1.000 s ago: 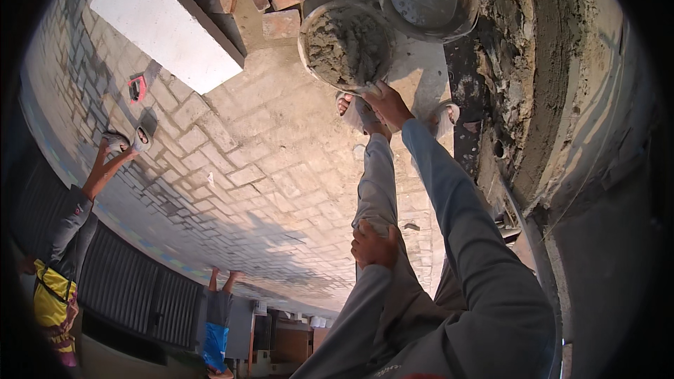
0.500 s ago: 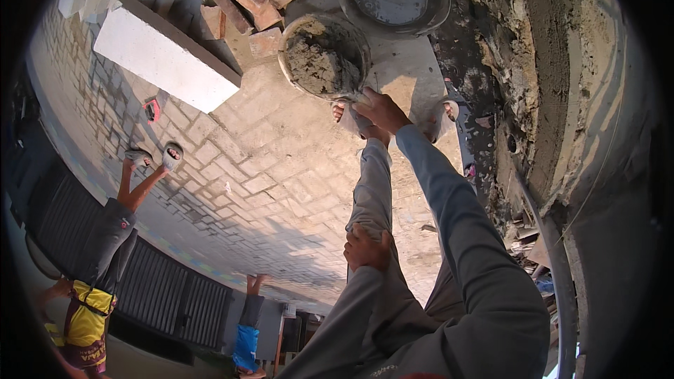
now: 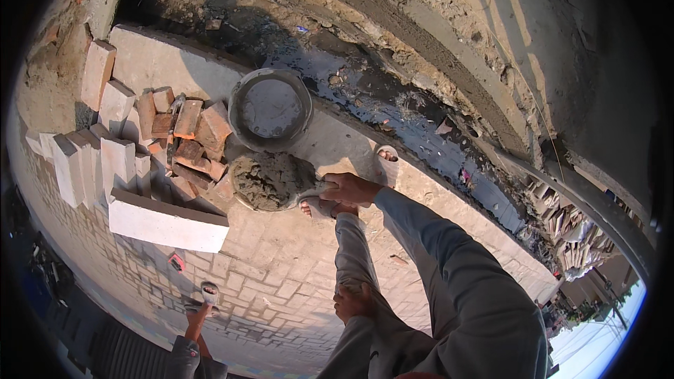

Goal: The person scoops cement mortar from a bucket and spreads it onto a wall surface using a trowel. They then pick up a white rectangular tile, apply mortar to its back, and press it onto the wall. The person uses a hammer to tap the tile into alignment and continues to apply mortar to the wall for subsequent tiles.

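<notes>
Paved brick ground, frame centre.
Right hand [image 3: 358,188] clamped on mortar pan [image 3: 270,181] rim; left hand [image 3: 353,303] rests loosely curled on knee.

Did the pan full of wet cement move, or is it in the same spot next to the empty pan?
Cannot tell. The camera swung, but the cement pan sits just below the empty pan, gripped by the right hand, as before.

No signs, labels or screens visible. Only candidate for a package: small flat red-and-white item [image 3: 175,262] lying on the paved floor [image 3: 281,274], just below the long white block [image 3: 165,223]. Too small to confirm what it is.
</notes>
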